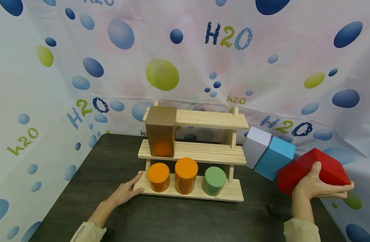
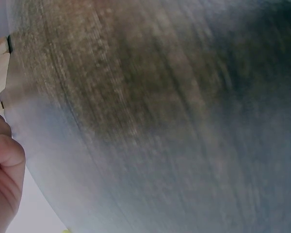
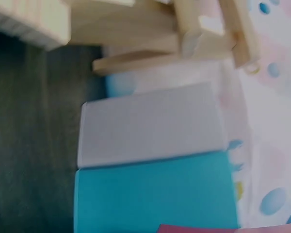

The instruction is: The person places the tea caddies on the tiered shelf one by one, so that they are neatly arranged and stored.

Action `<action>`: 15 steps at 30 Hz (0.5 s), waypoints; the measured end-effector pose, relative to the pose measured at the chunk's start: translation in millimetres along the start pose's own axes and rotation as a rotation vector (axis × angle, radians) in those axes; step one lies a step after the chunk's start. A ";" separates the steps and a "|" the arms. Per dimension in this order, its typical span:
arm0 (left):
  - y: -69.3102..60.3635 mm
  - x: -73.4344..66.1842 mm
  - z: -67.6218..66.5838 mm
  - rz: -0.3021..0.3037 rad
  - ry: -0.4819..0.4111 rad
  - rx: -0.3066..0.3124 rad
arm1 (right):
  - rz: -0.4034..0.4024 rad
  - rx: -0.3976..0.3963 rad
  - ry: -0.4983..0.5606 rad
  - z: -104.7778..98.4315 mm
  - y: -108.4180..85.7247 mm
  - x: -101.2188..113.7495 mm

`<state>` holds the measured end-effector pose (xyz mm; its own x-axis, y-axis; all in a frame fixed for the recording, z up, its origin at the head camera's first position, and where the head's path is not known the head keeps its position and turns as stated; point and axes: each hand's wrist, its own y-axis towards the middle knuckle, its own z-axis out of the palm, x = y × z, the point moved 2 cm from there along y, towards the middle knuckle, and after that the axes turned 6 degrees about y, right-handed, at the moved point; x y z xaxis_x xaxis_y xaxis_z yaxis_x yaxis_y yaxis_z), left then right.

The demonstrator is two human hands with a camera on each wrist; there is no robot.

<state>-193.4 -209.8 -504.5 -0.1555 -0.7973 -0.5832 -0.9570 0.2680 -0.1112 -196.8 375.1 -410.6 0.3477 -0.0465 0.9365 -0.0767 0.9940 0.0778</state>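
My left hand (image 1: 123,194) grips the left end of a three-tier wooden shelf rack (image 1: 203,153), thumb at the front edge of its lowest tier. Curled fingers (image 2: 7,155) show at the left of the left wrist view. On the right, my right hand (image 1: 315,183) holds a red box (image 1: 321,166), thumb on one side and fingers along its near side. Whether the red surface farther left belongs to this same box I cannot tell. A blue box (image 1: 275,158) and a white box (image 1: 257,146) stand beside it, leaning near the rack.
A tall brown box (image 1: 160,134) stands on the rack's middle tier. Along the bottom tier sit two orange canisters (image 1: 158,178) and a green canister (image 1: 214,181). The dark table (image 1: 203,222) meets a patterned curtain (image 1: 203,67) at the back and sides.
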 end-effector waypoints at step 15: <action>0.2 -0.4 -0.6 -0.020 -0.010 0.012 | -0.002 0.200 0.573 13.5 -39.9 55.5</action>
<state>-193.7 -209.7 -503.8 -0.1341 -0.7969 -0.5890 -0.9569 0.2586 -0.1320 -187.1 331.6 -357.1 0.7917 0.0671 0.6072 -0.2299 0.9536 0.1944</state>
